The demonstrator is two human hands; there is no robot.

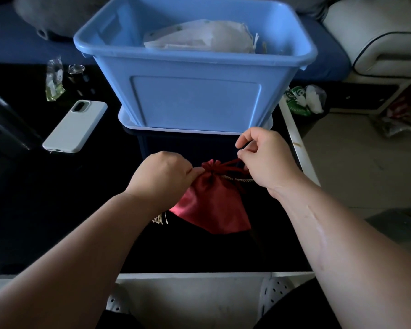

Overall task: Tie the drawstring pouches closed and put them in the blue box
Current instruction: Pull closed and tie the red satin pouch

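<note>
A red satin drawstring pouch (211, 205) lies on the black table just in front of me, its mouth gathered tight. My left hand (163, 174) pinches the pouch's neck from the left. My right hand (265, 155) pinches the red drawstring (230, 163) and holds it out to the right of the neck. A gold cord and tassel (160, 219) show beside the pouch. Behind the hands stands the blue box (195, 100) on its lid, holding pale pouches (199, 36).
A white phone (75, 127) lies on the table to the left, with a crumpled clear wrapper (54, 79) and a small dark jar (76, 71) behind it. The table's white right edge (297, 148) is close to my right hand. A white cabinet stands at the far right.
</note>
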